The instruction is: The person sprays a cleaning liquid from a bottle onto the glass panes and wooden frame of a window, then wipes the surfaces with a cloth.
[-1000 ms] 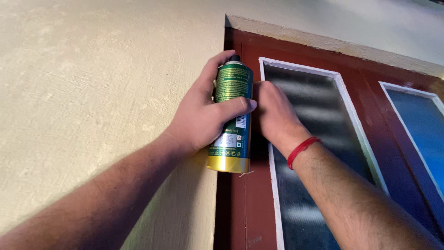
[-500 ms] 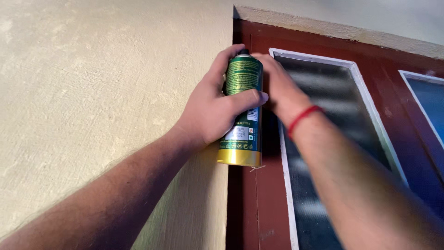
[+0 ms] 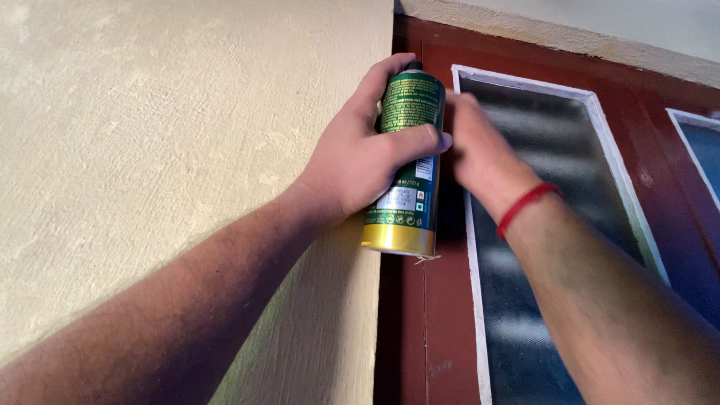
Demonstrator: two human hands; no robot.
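rough cream wall point(image 3: 165, 135) meets a dark red window frame point(image 3: 442, 315) here. left hand point(image 3: 360, 161) is wrapped around an upright green spray can point(image 3: 405, 165), gold base down, nozzle up. right hand point(image 3: 484, 154) presses just beside it on the frame; its fingers are hidden, so its grip can't be told.

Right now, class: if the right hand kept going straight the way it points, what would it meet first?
The right hand points up and left toward the spray can held in the left hand. It would probably meet the can's upper part first; whether they already touch is unclear.
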